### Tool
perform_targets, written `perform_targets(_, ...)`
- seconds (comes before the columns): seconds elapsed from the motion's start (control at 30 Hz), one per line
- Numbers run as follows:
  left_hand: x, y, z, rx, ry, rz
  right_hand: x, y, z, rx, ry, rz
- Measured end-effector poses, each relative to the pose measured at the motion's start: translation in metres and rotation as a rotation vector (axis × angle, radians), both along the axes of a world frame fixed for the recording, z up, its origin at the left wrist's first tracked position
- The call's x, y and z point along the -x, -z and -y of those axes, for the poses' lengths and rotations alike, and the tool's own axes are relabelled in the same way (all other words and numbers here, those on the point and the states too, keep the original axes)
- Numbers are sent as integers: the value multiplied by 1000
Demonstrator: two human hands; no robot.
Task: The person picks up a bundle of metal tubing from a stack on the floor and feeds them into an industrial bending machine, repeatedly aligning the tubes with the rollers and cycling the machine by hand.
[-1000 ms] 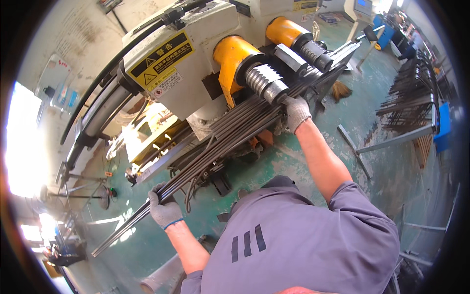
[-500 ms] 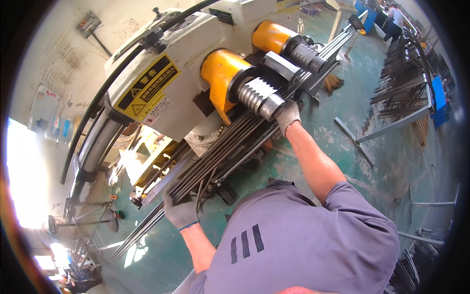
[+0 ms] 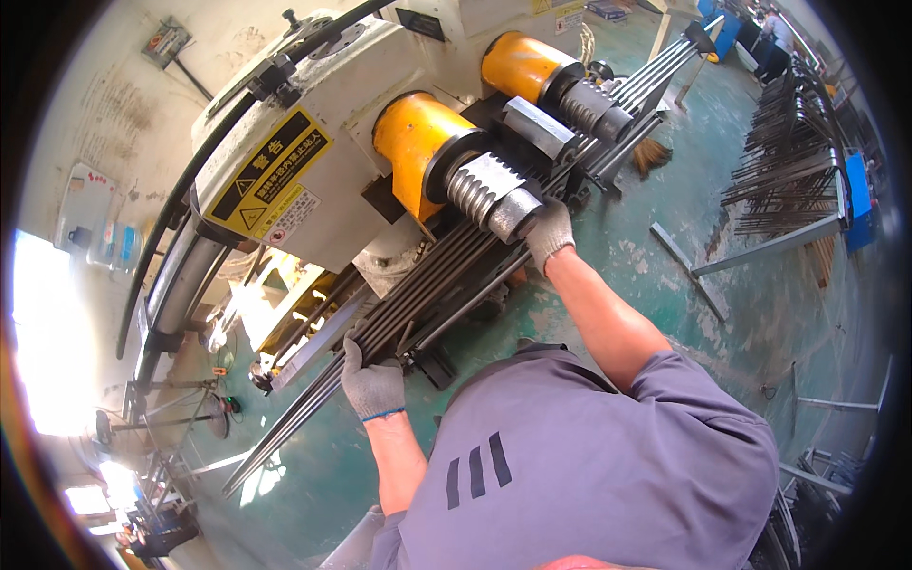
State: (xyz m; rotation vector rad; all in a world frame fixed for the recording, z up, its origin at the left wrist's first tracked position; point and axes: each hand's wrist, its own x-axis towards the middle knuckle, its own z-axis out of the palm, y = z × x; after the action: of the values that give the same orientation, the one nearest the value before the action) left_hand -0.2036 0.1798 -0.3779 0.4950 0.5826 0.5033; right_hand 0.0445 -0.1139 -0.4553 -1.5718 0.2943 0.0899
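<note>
A bundle of long, thin metal rods runs slantwise along the front of a bending machine, from the lower left to the upper right. My left hand, in a pale knit glove with a blue cuff edge, is closed at the near side of the rods, thumb up against them. Further along, my gloved right hand is curled at the rods right beside a ribbed steel roller. That roller partly hides its fingertips. Behind the roller sits an orange housing.
A second orange housing with its roller stands further along the pale machine body. Dark bent bars hang on a rack at right. A metal frame bar lies on the green floor; a broom and a distant person are beyond.
My left hand has shifted to the right and up along the rods, and its thumb now points up. The loose rod pieces beside it look different. My right hand stays by the roller.
</note>
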Motion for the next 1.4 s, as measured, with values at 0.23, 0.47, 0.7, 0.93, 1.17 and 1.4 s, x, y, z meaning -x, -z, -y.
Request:
perform_targets(0.23,59,14,-83,-105,-294,55,73,-64,24,-81,156,-71)
perform_targets(0.47,7,15,-24,-23,-185,22,87,14,83,-44,2,-165)
perform_targets(0.7,-7,18,2,140,-137,36,82,26,85,-31,-180,-136)
perform_targets(0.93,67,0,-58,111,-310,201,95,72,108,-40,-210,-352)
perform_targets(1.17,155,8,-168,85,-608,65,115,122,142,157,-213,-402)
perform_targets(1.4,281,37,-349,1,-757,17,176,155,139,197,-80,-452)
